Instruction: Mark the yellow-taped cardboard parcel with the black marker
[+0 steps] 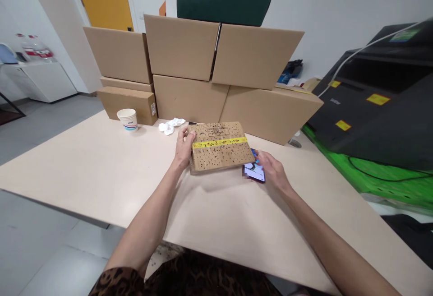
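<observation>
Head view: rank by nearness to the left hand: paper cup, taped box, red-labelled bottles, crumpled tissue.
From the left hand:
1. taped box: in its grip, to its right
2. crumpled tissue: just ahead, slightly left
3. paper cup: farther left
4. red-labelled bottles: far left, off the table

behind the table [98,174], white walls [321,2] rise past a yellow door [108,5] at far left. a low white cabinet [50,79] stands on the grey floor [30,124] beyond the table's left corner. along the table's right edge a big black machine [379,106] with yellow labels stands by something bright green [389,174]. pale light gleams softly on the pale tabletop.
</observation>
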`<state>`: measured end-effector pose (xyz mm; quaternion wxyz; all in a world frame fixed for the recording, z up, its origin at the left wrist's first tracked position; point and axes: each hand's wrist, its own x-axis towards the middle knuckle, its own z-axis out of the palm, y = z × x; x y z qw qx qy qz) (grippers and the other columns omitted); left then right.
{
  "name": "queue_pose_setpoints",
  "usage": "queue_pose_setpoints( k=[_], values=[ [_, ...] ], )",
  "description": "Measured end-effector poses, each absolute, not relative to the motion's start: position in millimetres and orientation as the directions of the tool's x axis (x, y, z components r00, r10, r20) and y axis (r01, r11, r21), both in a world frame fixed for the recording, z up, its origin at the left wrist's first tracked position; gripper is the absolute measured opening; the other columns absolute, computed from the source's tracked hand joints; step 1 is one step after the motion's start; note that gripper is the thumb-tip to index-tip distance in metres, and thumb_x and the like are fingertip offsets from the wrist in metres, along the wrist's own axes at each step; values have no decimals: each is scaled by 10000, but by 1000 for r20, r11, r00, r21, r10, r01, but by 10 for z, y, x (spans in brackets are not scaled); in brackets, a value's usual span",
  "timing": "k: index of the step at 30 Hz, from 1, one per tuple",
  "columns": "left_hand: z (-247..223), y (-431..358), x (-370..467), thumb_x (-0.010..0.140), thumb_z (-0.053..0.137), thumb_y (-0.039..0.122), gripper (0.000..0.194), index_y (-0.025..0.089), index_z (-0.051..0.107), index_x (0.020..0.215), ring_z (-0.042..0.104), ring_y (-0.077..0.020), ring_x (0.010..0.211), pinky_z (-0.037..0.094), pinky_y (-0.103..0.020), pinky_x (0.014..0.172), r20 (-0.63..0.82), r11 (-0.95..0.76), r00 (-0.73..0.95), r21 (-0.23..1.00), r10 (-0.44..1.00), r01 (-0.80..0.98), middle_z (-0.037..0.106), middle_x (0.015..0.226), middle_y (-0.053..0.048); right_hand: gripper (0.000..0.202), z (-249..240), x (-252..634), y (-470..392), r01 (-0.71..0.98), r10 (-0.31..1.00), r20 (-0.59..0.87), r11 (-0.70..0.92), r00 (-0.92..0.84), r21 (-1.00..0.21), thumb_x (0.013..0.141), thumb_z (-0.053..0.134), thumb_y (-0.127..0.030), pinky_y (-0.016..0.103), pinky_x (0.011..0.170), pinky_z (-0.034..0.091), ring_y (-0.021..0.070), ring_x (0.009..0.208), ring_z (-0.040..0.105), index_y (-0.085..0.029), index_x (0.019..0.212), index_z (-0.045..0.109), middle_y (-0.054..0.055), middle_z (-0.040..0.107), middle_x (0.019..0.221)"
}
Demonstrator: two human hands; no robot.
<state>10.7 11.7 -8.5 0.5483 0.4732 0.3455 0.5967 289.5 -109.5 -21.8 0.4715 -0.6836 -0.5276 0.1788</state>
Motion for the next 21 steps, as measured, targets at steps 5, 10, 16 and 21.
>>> queue_pose_setpoints(
  k=[5, 10, 16, 21],
  values=[
    [52, 140, -24, 806, 721, 680, 725, 330, 464, 1387, 643, -312, 1210, 595, -442, 909, -27, 14, -24, 900, 999, -435, 560, 1421, -106, 735, 5, 2531, -999, 258, 928, 226, 150, 297, -954, 883, 509, -809, 331, 715, 519, 229, 942, 656, -208, 1259, 706, 86, 745, 1183],
    [155, 231, -310, 785, 666, 794, 758, 331, 507, 1363, 645, -376, 1232, 614, -454, 837, -122, 92, -30, 869, 992, -487, 399, 1581, -149, 765, 179, 2449, -793, -41, 932, 94, 115, 351, -992, 817, 581, -821, 295, 620, 493, 229, 922, 698, -205, 1265, 657, 100, 770, 1128],
    [250, 161, -349, 822, 623, 791, 663, 256, 664, 1212, 645, -392, 1257, 582, -537, 985, 94, -9, 172, 898, 981, -440, 709, 1247, -114, 681, 352, 2356, -663, -118, 940, 126, 171, 317, -978, 815, 589, -810, 305, 630, 507, 249, 1014, 712, -251, 1201, 635, 90, 791, 1083],
    [335, 88, -359, 860, 573, 791, 713, 234, 667, 1296, 587, -420, 1357, 558, -563, 1044, 125, -32, 171, 885, 977, -465, 751, 1231, -118, 671, 395, 2311, -595, -76, 944, 163, 192, 288, -978, 842, 553, -812, 331, 657, 528, 269, 1068, 701, -268, 1232, 612, 97, 786, 1131]
  ],
)
